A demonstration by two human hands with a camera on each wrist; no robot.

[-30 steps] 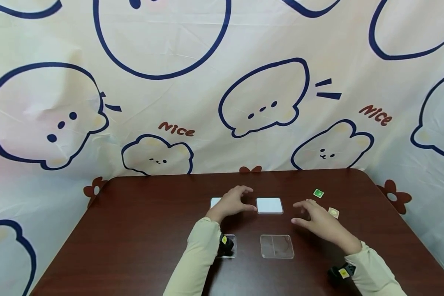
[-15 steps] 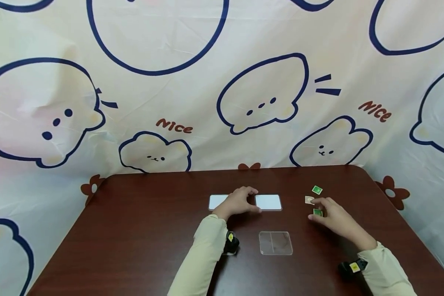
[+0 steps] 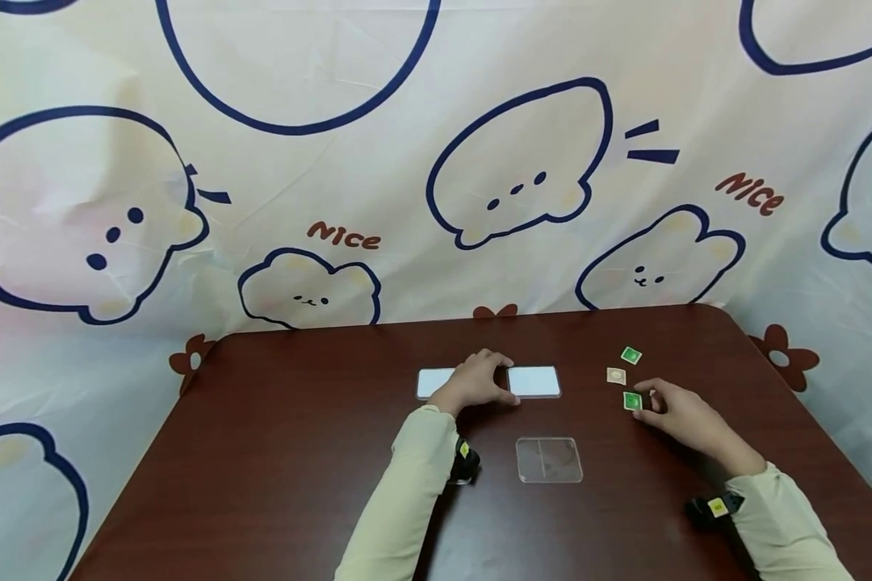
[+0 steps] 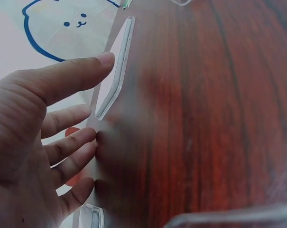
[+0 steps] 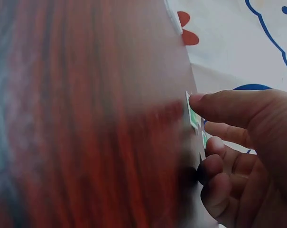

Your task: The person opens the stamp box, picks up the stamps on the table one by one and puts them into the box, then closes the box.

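My left hand reaches over the table between two flat white-faced rectangles, partly covering the left one. Its fingers and thumb are spread apart beside the left edge of the right white rectangle; the left wrist view shows nothing gripped. At the right, my right hand hovers low by a small green square tile, the thumb tip at its near edge and the index finger apart behind it. The tile lies flat on the table. Whether the thumb touches it is unclear.
A tan tile and another green tile lie beyond the right hand. A clear, shallow plastic case lies nearer on the brown table; another is mostly hidden under the left wrist. A printed cloth hangs behind.
My right hand has moved right and come down by the green tile, uncovering it and the tan one while hiding another tan tile. My left hand has shifted slightly right to the white rectangle's edge.
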